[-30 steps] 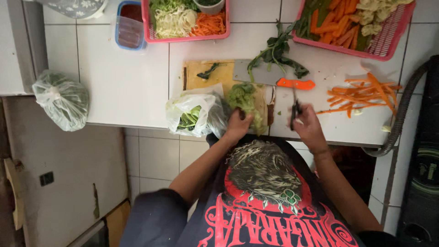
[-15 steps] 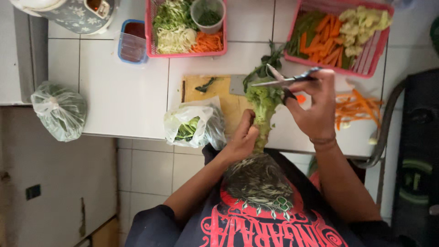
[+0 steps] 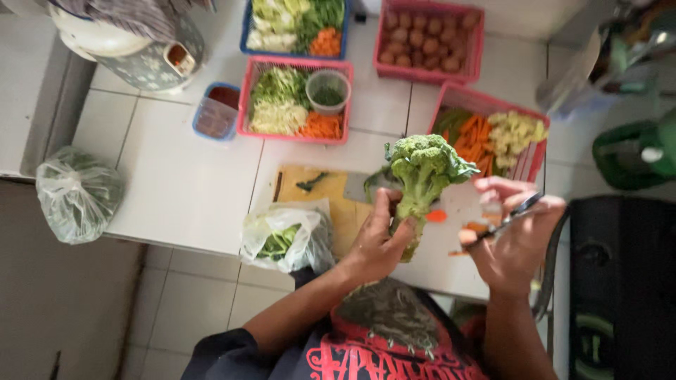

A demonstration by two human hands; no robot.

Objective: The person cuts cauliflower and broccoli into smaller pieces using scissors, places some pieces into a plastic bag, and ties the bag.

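My left hand (image 3: 377, 243) grips the stalk of a green broccoli head (image 3: 422, 169) and holds it upright above the wooden cutting board (image 3: 338, 204). My right hand (image 3: 514, 236) is closed around a small knife (image 3: 510, 214) just to the right of the broccoli, blade pointing up and right, not touching it. A few orange carrot pieces (image 3: 436, 215) lie on the white tiled counter (image 3: 183, 190) between the hands.
A clear bag of greens (image 3: 285, 238) sits by the board. Pink baskets of cut vegetables (image 3: 292, 105) (image 3: 493, 134), a blue tray (image 3: 296, 24), a basket of brown round items (image 3: 429, 35), a small tub (image 3: 215, 111), a rice cooker (image 3: 134, 42) and another bag (image 3: 77, 193) stand around.
The broccoli has been lifted higher and turned upright in my left hand. My right hand with the knife has dropped to the broccoli's right. The view shifted to show more of the counter's far side.
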